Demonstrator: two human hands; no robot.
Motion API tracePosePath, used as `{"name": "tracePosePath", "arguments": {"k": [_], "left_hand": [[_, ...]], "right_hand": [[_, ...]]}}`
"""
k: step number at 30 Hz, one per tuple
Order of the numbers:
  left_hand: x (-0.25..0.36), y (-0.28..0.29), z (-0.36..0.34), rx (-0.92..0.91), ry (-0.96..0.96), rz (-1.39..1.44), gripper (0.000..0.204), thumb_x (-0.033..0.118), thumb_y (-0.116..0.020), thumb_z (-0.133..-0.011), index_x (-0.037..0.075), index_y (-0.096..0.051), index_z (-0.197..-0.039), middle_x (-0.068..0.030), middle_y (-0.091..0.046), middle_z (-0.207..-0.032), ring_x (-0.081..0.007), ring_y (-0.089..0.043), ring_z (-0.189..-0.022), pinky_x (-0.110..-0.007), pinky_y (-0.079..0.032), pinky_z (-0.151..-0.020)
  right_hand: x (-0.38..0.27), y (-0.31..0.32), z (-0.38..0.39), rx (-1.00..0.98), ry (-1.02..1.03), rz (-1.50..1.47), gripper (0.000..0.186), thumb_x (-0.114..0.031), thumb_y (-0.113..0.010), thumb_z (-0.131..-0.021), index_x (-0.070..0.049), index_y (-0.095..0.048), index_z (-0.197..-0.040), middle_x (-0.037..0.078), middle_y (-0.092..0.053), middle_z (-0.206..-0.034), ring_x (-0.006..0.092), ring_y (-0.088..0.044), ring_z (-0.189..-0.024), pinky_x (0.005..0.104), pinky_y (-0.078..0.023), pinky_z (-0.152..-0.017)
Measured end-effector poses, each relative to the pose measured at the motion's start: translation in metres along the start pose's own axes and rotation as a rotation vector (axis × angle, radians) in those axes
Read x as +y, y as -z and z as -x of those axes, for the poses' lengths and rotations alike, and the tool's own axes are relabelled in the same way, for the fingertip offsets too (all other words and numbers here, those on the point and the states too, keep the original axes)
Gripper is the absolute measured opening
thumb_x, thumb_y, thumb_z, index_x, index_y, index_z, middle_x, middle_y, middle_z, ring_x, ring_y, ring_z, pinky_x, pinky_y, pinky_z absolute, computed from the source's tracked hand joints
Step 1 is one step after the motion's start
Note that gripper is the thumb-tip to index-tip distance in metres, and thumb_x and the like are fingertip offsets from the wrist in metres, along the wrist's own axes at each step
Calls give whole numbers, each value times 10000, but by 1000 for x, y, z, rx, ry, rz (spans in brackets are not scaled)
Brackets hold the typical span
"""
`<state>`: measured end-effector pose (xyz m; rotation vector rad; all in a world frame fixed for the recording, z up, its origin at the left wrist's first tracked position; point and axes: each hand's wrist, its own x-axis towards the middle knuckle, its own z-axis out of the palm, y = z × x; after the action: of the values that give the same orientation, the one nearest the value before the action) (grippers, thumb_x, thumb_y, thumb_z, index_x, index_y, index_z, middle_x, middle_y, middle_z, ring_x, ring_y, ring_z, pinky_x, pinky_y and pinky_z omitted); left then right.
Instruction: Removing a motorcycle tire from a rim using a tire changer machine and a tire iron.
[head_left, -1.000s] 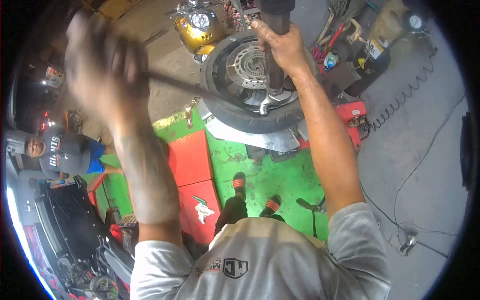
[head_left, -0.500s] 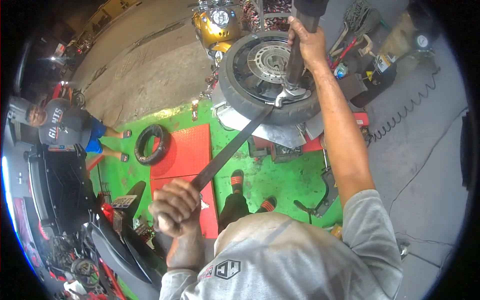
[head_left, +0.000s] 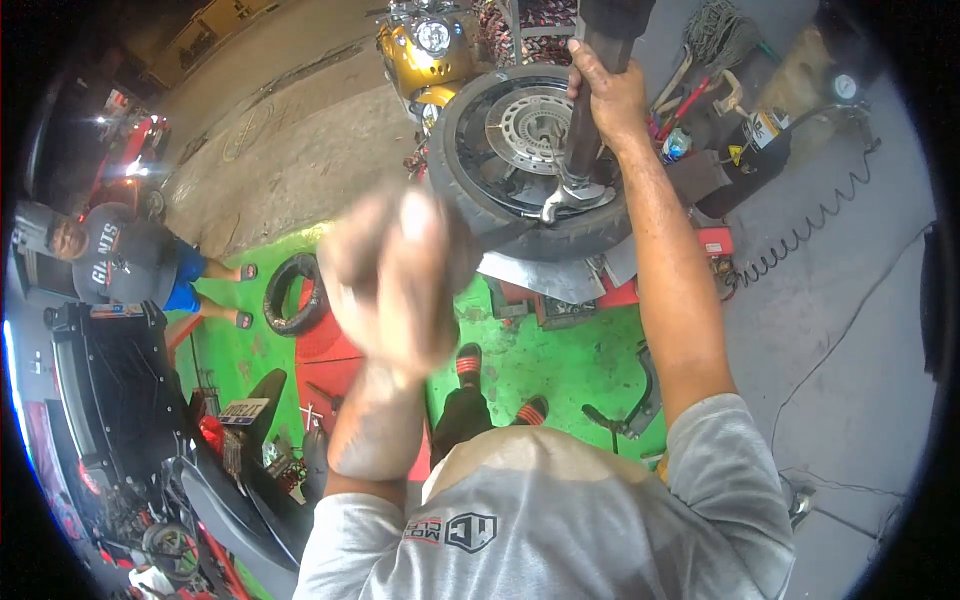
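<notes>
Black hard-sided case (head_left: 112, 390) at far left, well apart from the mounted wheel (head_left: 462, 195) and on its near side. Just past the case, also well left of the wheel, stands a co-worker (head_left: 125, 262) in a dark grey shirt and blue shorts. Loose tyre (head_left: 277, 302) lies left of the wheel, partly over a red floor plate (head_left: 325, 345).

Left hand (head_left: 398, 280): on the wheel's near left side, blurred, clenched in a fist around a dark bar (head_left: 497, 237). Bar runs from the fist to the wheel's near edge; exact finger placement cannot be told.

Yellow two-wheeler (head_left: 437, 62) — beyond the wheel, slightly left of its centre. Wheel itself lies flat, spoked, with a slotted brake disc (head_left: 508, 132) at its middle. Curved metal head (head_left: 575, 198) sits at the wheel's near right edge, at the foot of a dark upright post (head_left: 588, 135).

Right hand (head_left: 617, 97): above the wheel's right side, grasping the post, thumb along it. Farther right of the wheel — round gauge (head_left: 846, 88), then a dark coiled hose (head_left: 822, 222).
</notes>
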<state>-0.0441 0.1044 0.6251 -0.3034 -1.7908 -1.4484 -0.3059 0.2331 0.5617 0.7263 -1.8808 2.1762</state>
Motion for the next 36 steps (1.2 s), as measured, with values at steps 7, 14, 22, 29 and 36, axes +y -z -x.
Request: {"name": "tracePosePath", "arguments": {"k": [7,14,22,29,36], "left_hand": [[-21,-36,-77,78,77,300,384,305,-504,-1019,63,-503,-721,46,-416,-547,-40,-367,-418,-247,-312,-365],[-43,-51,-121,126,59,303,377,241,-487,-1026,120,-477,-669,72,-397,-551,-47,-366,-468,-237,-273,-421],[-58,-54,-146,268,91,-142,390,250,-516,-982,21,-548,-667,21,-471,-576,-97,-402,-528,-329,-332,-508],[-46,-52,-141,277,79,-128,373,234,-519,-980,14,-556,-681,12,-505,-595,-92,-430,-540,-315,-335,-506],[1,-33,-22,129,27,179,378,261,-485,-1006,107,-395,-673,25,-367,-506,-74,-353,-393,-250,-272,-356]], "right_hand": [[7,-1,-4,47,-2,-29,312,-323,-739,-864,-50,-643,-748,14,-598,-615,111,-567,-534,275,-453,-522],[6,2,-4,54,-22,-96,285,-314,-733,-870,-64,-637,-771,16,-598,-649,118,-569,-558,271,-459,-538],[9,0,-5,87,-16,-101,303,-316,-756,-849,-30,-659,-880,33,-608,-663,125,-583,-573,276,-472,-538],[5,-1,-5,92,-15,-85,305,-300,-750,-854,-14,-662,-907,35,-611,-670,127,-580,-572,279,-474,-546],[9,5,-2,33,44,52,284,-303,-717,-883,-24,-663,-867,26,-602,-664,128,-564,-563,277,-456,-545]]}}
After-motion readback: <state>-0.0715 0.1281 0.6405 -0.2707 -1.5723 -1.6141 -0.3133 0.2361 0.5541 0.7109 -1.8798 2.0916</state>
